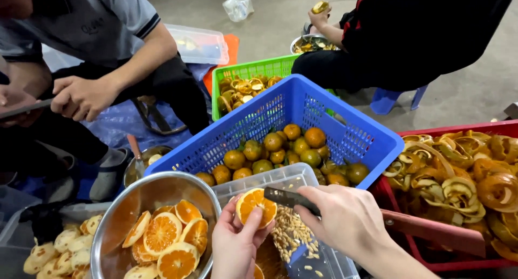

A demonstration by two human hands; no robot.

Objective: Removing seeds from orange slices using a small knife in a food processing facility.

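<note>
Blue crate (pixel 372 144) of citrus ahead, steel bowl (pixel 124 203) left, peels (pixel 458 171) right

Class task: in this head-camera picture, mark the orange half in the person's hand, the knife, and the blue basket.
orange half (pixel 256 204): head view, on its cut face, held by the left hand.
knife (pixel 283 197): head view, on the dark blade, held by the right hand.
blue basket (pixel 280 107): head view, on its far mesh wall.

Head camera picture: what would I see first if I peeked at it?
Probably the left hand holding a cut orange half at bottom centre, with the right hand pressing a dark knife blade against it. Behind them, a blue basket holds whole green-orange citrus fruits. At bottom left, a steel bowl holds orange slices, and curly peels fill a red crate at right.
</note>
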